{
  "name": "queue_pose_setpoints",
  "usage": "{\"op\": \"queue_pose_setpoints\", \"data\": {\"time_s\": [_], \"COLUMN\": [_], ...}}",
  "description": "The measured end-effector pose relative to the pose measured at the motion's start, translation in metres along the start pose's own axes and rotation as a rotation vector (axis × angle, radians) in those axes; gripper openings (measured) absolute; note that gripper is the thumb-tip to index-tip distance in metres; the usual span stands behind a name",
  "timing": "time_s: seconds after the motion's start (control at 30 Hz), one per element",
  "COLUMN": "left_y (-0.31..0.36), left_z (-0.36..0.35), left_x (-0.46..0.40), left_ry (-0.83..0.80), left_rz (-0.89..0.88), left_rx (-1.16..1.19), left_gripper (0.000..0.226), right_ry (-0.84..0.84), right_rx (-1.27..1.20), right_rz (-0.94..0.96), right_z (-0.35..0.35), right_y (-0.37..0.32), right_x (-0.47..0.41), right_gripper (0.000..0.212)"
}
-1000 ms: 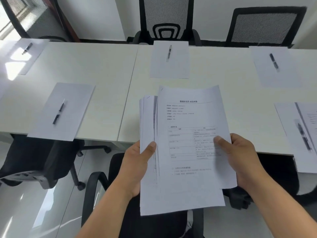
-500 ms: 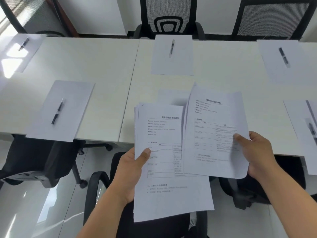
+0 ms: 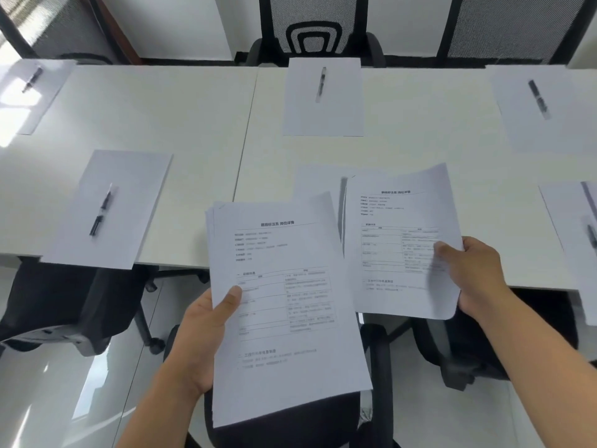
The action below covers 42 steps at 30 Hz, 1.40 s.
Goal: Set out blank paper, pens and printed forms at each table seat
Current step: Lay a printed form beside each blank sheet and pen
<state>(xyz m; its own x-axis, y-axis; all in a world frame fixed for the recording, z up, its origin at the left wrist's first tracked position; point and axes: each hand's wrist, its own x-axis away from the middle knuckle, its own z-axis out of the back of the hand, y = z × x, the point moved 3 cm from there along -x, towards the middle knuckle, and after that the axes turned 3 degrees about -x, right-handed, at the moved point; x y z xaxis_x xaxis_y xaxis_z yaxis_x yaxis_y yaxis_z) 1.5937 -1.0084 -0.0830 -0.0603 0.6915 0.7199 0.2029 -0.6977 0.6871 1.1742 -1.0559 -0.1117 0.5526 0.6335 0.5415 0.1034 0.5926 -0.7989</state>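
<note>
Head view shows the left hand (image 3: pixel 206 324) gripping a stack of printed forms (image 3: pixel 284 305) at its left edge, the thumb lying on the top page and the fingers hidden below. This stack is held over a black chair (image 3: pixel 290 415), in front of the table (image 3: pixel 181 124) edge. The right hand (image 3: pixel 475 273) pinches one single form (image 3: pixel 400 240) at its right edge, thumb on top, and holds it over the near edge of the table, just beside the stack and a little higher. Under this single form lies a blank sheet (image 3: pixel 316 182) with a pen (image 3: pixel 342 205), both mostly covered. Both forearms are bare and reach forward from the lower edge.

On the white table lie more blank sheets, each one with a pen on it: one at near left (image 3: pixel 109 211) that hangs a little over the edge, one at far middle (image 3: pixel 323 98), one at far right (image 3: pixel 542 105) and one at far left (image 3: pixel 29 92) in bright light. At the right border another sheet (image 3: pixel 575 247) is partly cut off. Black mesh chairs (image 3: pixel 310 27) stand behind the table against a white wall. The floor (image 3: pixel 64 399) is shiny and pale.
</note>
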Motion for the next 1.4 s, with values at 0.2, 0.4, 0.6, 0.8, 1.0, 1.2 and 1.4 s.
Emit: {"op": "queue_pose_setpoints", "data": {"time_s": [0.2, 0.4, 0.6, 0.8, 1.0, 1.2, 1.4], "left_y": [0.008, 0.021, 0.026, 0.029, 0.027, 0.027, 0.028], "left_z": [0.0, -0.007, -0.012, -0.023, -0.026, -0.034, -0.041], "left_x": [-0.008, -0.02, -0.031, -0.035, -0.043, -0.044, -0.043], "left_ry": [-0.011, -0.033, -0.054, -0.067, -0.071, -0.097, -0.107], "left_rz": [-0.013, -0.027, -0.024, -0.044, -0.025, -0.025, -0.01], "left_rx": [0.009, -0.013, 0.016, 0.018, 0.019, 0.001, 0.008], "left_gripper": [0.032, 0.03, 0.033, 0.039, 0.038, 0.036, 0.034], "right_ry": [-0.001, -0.002, 0.015, 0.044, 0.053, 0.067, 0.109], "right_rx": [0.027, 0.027, 0.036, 0.048, 0.113, 0.238, 0.401], "right_rz": [0.029, 0.04, 0.047, 0.071, 0.051, 0.086, 0.206], "right_z": [-0.015, -0.025, -0.032, -0.037, -0.036, -0.034, -0.032], "right_y": [-0.002, -0.004, -0.003, -0.005, -0.005, -0.005, -0.009], "right_x": [-0.006, -0.008, -0.012, -0.02, -0.021, -0.019, -0.005], "right_gripper": [0.005, 0.01, 0.01, 0.007, 0.011, 0.013, 0.058]}}
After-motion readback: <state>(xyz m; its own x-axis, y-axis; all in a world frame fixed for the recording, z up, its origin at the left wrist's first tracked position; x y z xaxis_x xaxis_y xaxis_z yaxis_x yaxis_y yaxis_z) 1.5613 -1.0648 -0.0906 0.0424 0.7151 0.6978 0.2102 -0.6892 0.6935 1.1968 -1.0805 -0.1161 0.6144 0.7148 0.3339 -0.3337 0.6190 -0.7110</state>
